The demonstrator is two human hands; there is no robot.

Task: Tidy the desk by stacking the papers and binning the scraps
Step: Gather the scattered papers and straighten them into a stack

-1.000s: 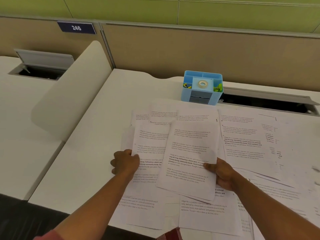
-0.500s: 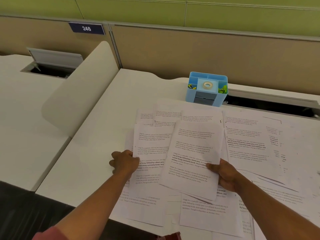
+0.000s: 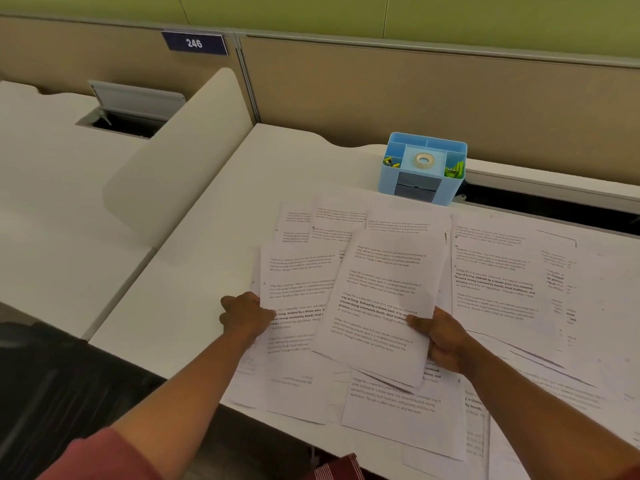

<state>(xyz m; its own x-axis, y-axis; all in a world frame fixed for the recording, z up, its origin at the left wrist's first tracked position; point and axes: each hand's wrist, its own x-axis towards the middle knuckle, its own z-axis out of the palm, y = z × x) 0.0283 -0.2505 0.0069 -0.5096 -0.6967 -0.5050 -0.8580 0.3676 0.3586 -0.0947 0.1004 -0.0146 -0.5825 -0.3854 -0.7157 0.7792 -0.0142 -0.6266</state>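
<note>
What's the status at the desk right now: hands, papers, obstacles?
Left hand grips sheet's edge. Right hand pinches top sheet. Papers unstacked. Blue organiser behind, clear.

A white bench meets a tan partition at 12 o'clock, green wall above it. A blue sign reads 246. At 10 o'clock a curved divider separates a second bench with an open cable hatch.

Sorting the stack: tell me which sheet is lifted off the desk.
The tilted sheet gripped by the right hand, lying over the others; the rest lie flat.
</note>
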